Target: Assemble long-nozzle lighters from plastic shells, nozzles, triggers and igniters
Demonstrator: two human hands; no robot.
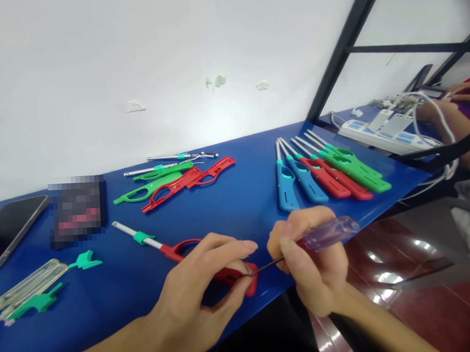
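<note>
A red lighter (pixel 170 252) with a silver tube and a loose green collar (pixel 143 237) lies near the front edge of the blue table. My left hand (pixel 203 291) is over its handle, thumb and fingers pinched near the handle's end; what is between the fingertips is too small to make out. My right hand (pixel 312 266) is closed round a screwdriver (pixel 331 234) with a clear purple handle. The screwdriver's thin shaft points left, and its tip meets my left fingertips at the red handle.
Several blue, red and green lighters (pixel 316 175) lie fanned at the right. Open red and green shells (pixel 173 186) lie at the back. At the left are a phone (pixel 13 227), clear tubes (pixel 31 283) and green pieces (pixel 38 301). Beyond a black frame (pixel 344 52) are a power strip (pixel 385 135) and another person's arm.
</note>
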